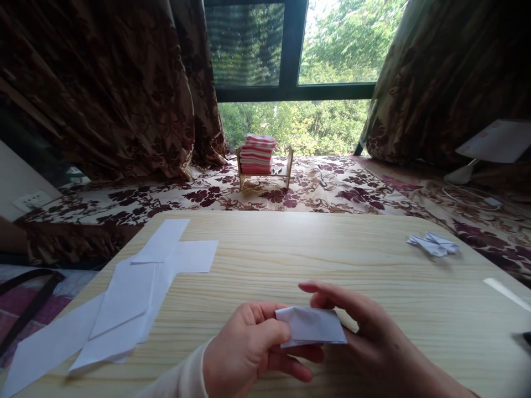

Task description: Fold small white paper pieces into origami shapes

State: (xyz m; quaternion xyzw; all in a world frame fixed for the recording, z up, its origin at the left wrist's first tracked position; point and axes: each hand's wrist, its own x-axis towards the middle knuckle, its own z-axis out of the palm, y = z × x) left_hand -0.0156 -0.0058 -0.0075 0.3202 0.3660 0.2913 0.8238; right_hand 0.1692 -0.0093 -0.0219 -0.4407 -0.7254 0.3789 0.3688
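Note:
A small folded white paper is held between both hands just above the near edge of a light wooden table. My left hand pinches its left side, thumb on top and fingers curled beneath. My right hand supports its right side from underneath and behind, with the index finger stretched out over the paper's top edge.
Several white paper sheets lie overlapping at the table's left. A finished folded paper piece rests at the far right. Beyond the table a floral-covered ledge carries a tiny wooden rack with stacked striped cloths, between dark curtains. A white lamp stands right.

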